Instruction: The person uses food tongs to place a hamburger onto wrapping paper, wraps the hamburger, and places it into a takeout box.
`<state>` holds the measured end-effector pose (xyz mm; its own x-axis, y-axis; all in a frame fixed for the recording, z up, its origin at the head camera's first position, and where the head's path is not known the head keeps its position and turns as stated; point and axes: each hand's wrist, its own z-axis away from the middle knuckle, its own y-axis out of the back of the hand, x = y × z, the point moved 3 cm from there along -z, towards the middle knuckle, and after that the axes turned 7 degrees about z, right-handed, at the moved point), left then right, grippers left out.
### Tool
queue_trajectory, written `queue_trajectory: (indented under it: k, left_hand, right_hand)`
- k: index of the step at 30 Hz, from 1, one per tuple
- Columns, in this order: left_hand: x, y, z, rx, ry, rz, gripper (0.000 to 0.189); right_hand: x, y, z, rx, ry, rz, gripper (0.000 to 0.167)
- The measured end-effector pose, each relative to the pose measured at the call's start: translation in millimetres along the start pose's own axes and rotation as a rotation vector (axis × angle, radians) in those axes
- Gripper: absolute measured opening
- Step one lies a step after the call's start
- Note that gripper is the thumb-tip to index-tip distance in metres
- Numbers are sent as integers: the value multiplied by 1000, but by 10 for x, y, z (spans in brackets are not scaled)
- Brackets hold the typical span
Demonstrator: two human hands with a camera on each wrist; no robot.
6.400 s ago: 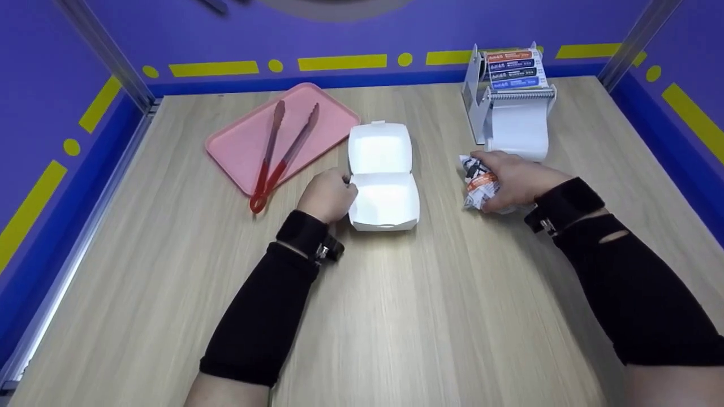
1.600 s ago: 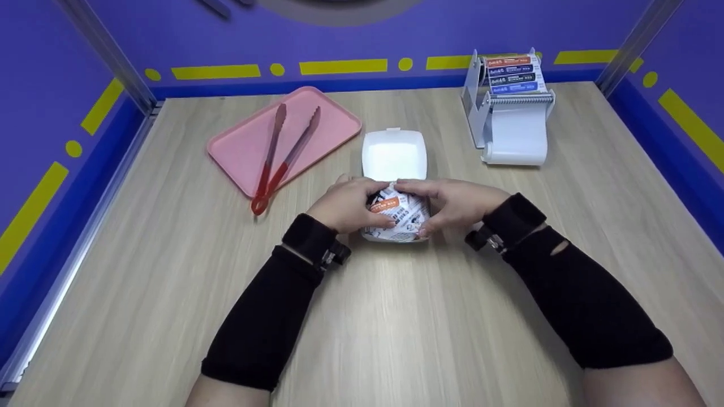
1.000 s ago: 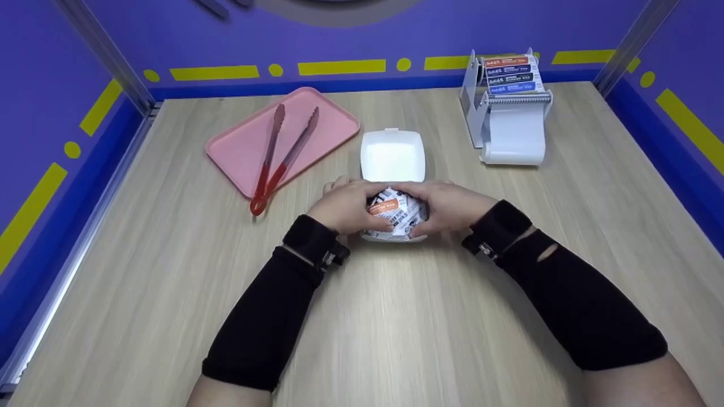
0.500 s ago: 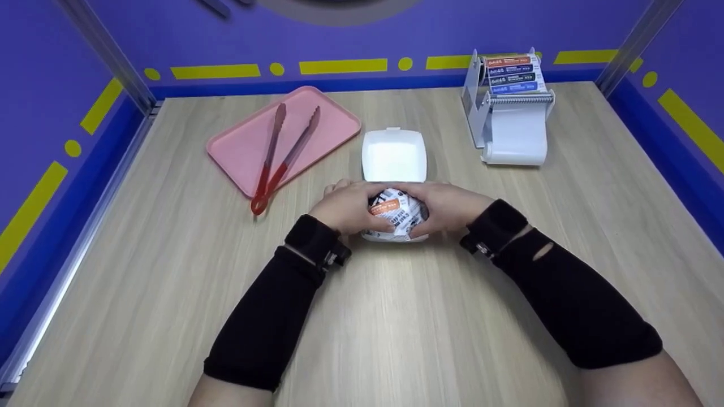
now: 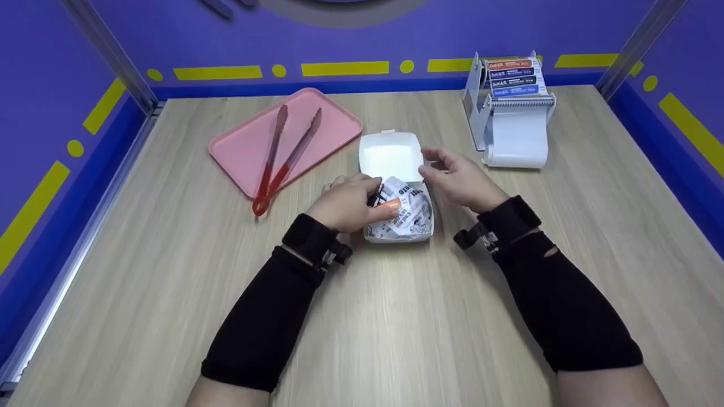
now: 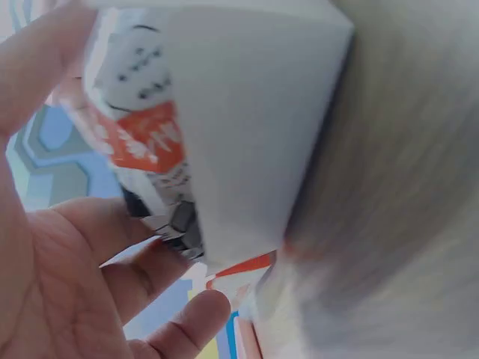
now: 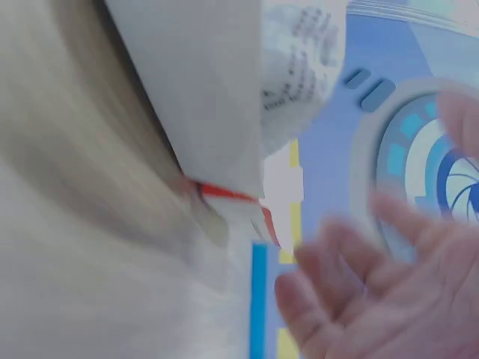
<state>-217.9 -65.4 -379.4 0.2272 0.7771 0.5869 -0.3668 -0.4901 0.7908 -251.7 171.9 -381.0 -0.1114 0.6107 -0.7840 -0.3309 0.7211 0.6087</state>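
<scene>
A white clamshell food box (image 5: 391, 155) stands on the table with its lid tipped back. In its front half sits a paper-wrapped burger (image 5: 413, 212), printed black with an orange label. My left hand (image 5: 348, 204) holds the burger from the left, thumb over the top and fingers at its far side. In the left wrist view, fingertips (image 6: 138, 228) touch the wrapping above the box wall. My right hand (image 5: 461, 178) is off the burger, its loosely bent fingers beside the lid's right edge. Those fingers look blurred and hold nothing in the right wrist view.
Behind on the left lies a pink tray (image 5: 334, 116) with red-handled tongs (image 5: 277, 164) across it, handles over its front edge. A label roll dispenser (image 5: 509, 113) stands at the back right. Purple walls (image 5: 362, 45) enclose the table.
Earlier, the right hand brought the burger over from beside the dispenser into the box. Since half a second ago it has released the burger and moved back towards the lid; the left stays.
</scene>
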Motion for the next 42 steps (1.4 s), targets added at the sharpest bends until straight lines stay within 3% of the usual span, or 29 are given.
queue_trajectory:
  k: [3,6,9,14,19,28,42]
  left_hand:
    - [-73,33,-42,92,61,130,84]
    - [-184,39,-99,155,117,306,79]
    - [-281,18,-152,146,150,452,78]
    - [-347,-17,-190,97,141,616,76]
    - [-322,-24,-184,102,108,631,71]
    - [-298,-44,-185,103,108,633,71]
    - [-258,-31,-177,151,106,737,67]
  right_hand:
    - [74,-44,-55,31,-115,-135,66]
    - [128,-100,-82,8,-197,-272,71]
    - [150,-141,-90,-28,-232,-399,75]
    - [144,-177,-89,-76,-225,-550,74]
    - [130,-193,-83,-115,-219,-559,74]
    - [147,-185,-70,-126,-225,-526,70]
    - [100,-173,-55,-91,-143,-545,70]
